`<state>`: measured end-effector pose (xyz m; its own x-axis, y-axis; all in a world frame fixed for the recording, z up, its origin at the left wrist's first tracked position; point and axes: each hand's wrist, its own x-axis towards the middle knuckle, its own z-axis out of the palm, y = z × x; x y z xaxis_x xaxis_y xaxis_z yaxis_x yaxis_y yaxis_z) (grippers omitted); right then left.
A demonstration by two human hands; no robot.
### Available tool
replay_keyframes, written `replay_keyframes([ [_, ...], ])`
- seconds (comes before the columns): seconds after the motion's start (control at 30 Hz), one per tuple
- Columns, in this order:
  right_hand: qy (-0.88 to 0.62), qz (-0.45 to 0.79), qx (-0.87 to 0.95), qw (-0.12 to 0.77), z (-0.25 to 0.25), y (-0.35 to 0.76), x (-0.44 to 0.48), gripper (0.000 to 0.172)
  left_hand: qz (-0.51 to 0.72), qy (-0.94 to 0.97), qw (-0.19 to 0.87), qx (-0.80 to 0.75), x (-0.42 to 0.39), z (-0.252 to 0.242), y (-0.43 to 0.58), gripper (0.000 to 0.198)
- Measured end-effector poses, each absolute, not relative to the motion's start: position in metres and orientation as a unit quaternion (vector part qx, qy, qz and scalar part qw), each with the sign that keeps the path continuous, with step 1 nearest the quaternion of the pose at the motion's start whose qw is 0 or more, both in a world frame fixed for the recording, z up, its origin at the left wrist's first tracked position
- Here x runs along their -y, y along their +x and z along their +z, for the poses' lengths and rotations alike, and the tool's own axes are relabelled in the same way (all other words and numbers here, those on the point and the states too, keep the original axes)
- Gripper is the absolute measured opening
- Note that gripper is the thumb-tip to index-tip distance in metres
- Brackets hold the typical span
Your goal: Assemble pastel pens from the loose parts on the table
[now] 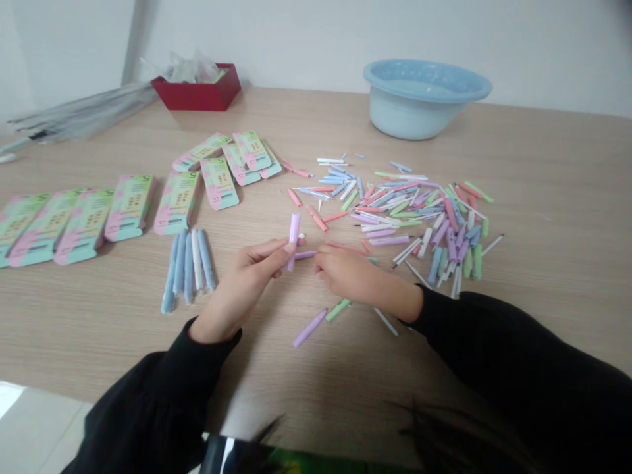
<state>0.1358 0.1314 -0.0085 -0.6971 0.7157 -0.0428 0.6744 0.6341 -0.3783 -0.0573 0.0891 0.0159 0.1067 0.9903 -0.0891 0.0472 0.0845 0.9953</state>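
My left hand [241, 280] pinches a purple pen barrel [293, 236] that stands nearly upright above the table. My right hand [353, 273] is closed on a thin purple pen part [305, 255] whose tip points left toward the barrel. Both hands meet over the middle of the wooden table [543, 217]. A loose purple tube [309, 328] and a green tube [338, 309] lie just under my right wrist. A big scatter of pastel pen parts [415, 210] spreads to the right of my hands.
Several finished blue and white pens [190, 266] lie side by side left of my hands. Pink-and-green packaging cards [83, 220] sit in rows at the left, more cards [232, 164] behind. A blue basin [419, 95] and a red box [197, 89] stand at the back.
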Motion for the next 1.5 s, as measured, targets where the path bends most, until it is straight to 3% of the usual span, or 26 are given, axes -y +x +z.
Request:
replay_keyframes([
  [0.23, -0.423, 0.233, 0.867, 0.126, 0.026, 0.162, -0.122, 0.016, 0.543, 0.425, 0.607, -0.396, -0.081, 0.021, -0.048, 0.02],
  [0.3, -0.43, 0.366, 0.79, 0.239, 0.038, 0.174, -0.108, 0.007, 0.531, 0.432, 0.611, -0.398, -0.073, 0.024, -0.043, 0.023],
  [0.4, -0.373, 0.615, 0.564, 0.405, 0.041, 0.182, -0.08, 0.026, 0.476, 0.453, 0.64, -0.398, -0.055, 0.027, -0.027, 0.032],
  [0.5, -0.319, 0.723, 0.43, 0.437, 0.033, 0.173, -0.057, 0.034, 0.459, 0.427, 0.687, -0.368, -0.039, 0.028, -0.008, 0.028],
  [0.6, -0.306, 0.748, 0.387, 0.444, 0.028, 0.163, -0.046, 0.039, 0.465, 0.364, 0.719, -0.366, -0.029, 0.027, 0.005, 0.027],
  [0.7, -0.355, 0.667, 0.498, 0.425, 0.032, 0.173, -0.048, 0.032, 0.487, 0.308, 0.715, -0.396, -0.024, 0.029, 0.007, 0.029],
  [0.87, -0.532, 0.381, 0.635, 0.41, 0.033, 0.241, -0.062, 0.01, 0.511, 0.291, 0.689, -0.423, -0.016, 0.028, -0.007, 0.031],
  [0.97, -0.605, 0.265, 0.687, 0.302, 0.02, 0.278, -0.068, 0.013, 0.463, 0.309, 0.685, -0.47, -0.011, 0.018, -0.014, 0.037],
  [1.1, -0.587, 0.212, 0.754, 0.206, 0.006, 0.296, -0.068, 0.014, 0.429, 0.315, 0.654, -0.537, -0.009, 0.006, -0.013, 0.041],
  [1.23, -0.561, 0.192, 0.784, 0.184, 0.007, 0.297, -0.076, 0.017, 0.441, 0.296, 0.635, -0.561, -0.012, 0.006, -0.012, 0.035],
  [1.37, -0.51, 0.168, 0.83, 0.148, 0.004, 0.298, -0.1, 0.026, 0.46, 0.259, 0.636, -0.563, -0.017, 0.005, -0.018, 0.044],
  [1.5, -0.495, 0.134, 0.851, 0.113, -0.009, 0.299, -0.124, 0.023, 0.475, 0.251, 0.61, -0.582, -0.014, -0.005, -0.027, 0.04],
])
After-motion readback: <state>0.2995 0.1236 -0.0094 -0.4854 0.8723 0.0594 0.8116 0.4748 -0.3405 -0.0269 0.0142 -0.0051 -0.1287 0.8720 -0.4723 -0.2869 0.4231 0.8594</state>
